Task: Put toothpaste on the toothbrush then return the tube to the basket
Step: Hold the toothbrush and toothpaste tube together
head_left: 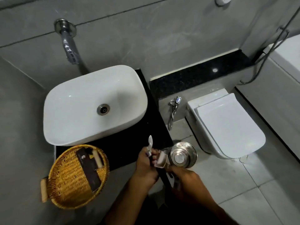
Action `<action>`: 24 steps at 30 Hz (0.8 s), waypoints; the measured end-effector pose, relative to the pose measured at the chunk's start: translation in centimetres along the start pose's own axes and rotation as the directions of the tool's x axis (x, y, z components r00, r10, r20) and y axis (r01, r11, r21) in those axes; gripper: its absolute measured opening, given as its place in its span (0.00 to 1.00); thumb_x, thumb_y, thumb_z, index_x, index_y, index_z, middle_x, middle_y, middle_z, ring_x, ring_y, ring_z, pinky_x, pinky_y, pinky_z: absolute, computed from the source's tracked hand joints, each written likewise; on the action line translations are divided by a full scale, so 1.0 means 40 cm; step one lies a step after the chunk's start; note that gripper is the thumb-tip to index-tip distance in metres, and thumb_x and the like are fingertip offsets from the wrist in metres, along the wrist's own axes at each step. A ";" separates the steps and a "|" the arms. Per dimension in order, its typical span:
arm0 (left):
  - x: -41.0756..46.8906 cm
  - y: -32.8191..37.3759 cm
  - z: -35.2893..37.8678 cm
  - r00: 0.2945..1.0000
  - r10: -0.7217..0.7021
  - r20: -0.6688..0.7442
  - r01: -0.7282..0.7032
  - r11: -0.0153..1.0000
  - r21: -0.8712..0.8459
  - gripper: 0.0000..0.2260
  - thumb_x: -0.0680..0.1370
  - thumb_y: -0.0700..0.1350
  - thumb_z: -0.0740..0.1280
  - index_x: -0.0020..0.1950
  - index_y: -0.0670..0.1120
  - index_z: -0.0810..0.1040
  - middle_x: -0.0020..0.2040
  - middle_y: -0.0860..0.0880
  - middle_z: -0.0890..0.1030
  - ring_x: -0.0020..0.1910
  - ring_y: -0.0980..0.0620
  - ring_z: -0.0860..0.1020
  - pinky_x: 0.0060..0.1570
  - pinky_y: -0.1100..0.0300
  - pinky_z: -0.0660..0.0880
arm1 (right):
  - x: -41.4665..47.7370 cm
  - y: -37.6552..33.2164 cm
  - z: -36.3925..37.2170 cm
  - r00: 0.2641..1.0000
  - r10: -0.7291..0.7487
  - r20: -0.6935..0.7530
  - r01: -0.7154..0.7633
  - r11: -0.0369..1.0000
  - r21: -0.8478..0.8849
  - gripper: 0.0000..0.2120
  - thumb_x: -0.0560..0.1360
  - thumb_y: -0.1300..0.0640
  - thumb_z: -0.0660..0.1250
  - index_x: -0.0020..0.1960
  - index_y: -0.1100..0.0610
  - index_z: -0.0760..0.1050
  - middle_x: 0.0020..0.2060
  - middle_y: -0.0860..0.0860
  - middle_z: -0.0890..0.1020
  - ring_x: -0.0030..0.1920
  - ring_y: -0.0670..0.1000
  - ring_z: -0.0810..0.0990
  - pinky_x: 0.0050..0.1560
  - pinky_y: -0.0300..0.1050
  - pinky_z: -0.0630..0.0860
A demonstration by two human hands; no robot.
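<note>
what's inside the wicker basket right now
In the basket: a dark flat packet lying diagonally and a small cream tube-like item beside it. Anything under the packet is hidden.

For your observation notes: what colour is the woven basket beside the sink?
Golden yellow wicker basket, clearest in the head view.

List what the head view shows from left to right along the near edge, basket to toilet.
Basket → left hand with the toothbrush → tube → steel bin → toilet.
</note>
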State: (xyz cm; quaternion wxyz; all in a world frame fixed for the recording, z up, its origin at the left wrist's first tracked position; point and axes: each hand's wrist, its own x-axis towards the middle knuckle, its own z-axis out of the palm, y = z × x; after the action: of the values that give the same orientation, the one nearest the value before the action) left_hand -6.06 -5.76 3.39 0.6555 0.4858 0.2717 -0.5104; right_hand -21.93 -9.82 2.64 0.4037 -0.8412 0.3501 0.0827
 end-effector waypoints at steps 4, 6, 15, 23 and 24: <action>0.011 -0.010 -0.009 0.996 -0.064 0.065 0.075 0.980 -0.185 0.07 0.72 0.39 0.59 0.35 0.49 0.67 0.20 0.52 0.70 0.16 0.59 0.66 0.14 0.71 0.61 | 0.015 0.114 -0.019 0.975 0.199 -0.096 -0.170 0.952 0.255 0.16 0.71 0.43 0.77 0.55 0.48 0.82 0.48 0.44 0.86 0.47 0.43 0.83 0.48 0.34 0.80; 0.008 -0.006 -0.016 0.995 -0.056 0.083 0.068 0.988 -0.142 0.05 0.66 0.41 0.60 0.34 0.49 0.65 0.20 0.51 0.70 0.15 0.59 0.67 0.13 0.72 0.61 | 0.044 0.180 -0.034 0.916 0.338 -0.217 -0.239 0.893 0.383 0.16 0.70 0.47 0.80 0.53 0.53 0.83 0.45 0.49 0.88 0.46 0.47 0.86 0.51 0.45 0.84; -0.015 -0.035 -0.009 0.996 -0.090 -0.019 0.084 0.977 -0.198 0.16 0.83 0.44 0.52 0.35 0.47 0.66 0.19 0.51 0.71 0.14 0.60 0.66 0.13 0.73 0.61 | 0.241 0.397 -0.016 0.821 0.522 -0.230 -0.321 0.756 0.570 0.31 0.68 0.55 0.82 0.68 0.53 0.75 0.51 0.45 0.85 0.52 0.51 0.84 0.49 0.36 0.77; -0.013 -0.014 0.000 0.998 -0.064 -0.005 0.063 0.993 -0.103 0.16 0.83 0.49 0.57 0.36 0.48 0.68 0.21 0.52 0.70 0.16 0.59 0.68 0.16 0.72 0.62 | 0.161 0.446 0.026 0.767 0.642 -0.001 -0.535 0.639 0.552 0.19 0.70 0.59 0.79 0.58 0.53 0.77 0.57 0.56 0.86 0.57 0.59 0.85 0.62 0.57 0.80; -0.009 -0.007 -0.002 0.999 -0.051 -0.003 0.051 0.996 -0.072 0.15 0.83 0.50 0.58 0.37 0.48 0.69 0.22 0.52 0.70 0.16 0.60 0.68 0.16 0.72 0.63 | 0.147 0.435 0.026 0.770 0.638 0.024 -0.537 0.626 0.566 0.13 0.72 0.59 0.79 0.54 0.53 0.79 0.54 0.56 0.88 0.55 0.58 0.86 0.62 0.57 0.80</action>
State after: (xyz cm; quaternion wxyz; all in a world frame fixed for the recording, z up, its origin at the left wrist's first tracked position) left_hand -6.42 -5.53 3.56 0.6585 0.4561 0.3039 -0.5157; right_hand -28.83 -19.57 -11.31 0.5413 -0.5336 0.6490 0.0320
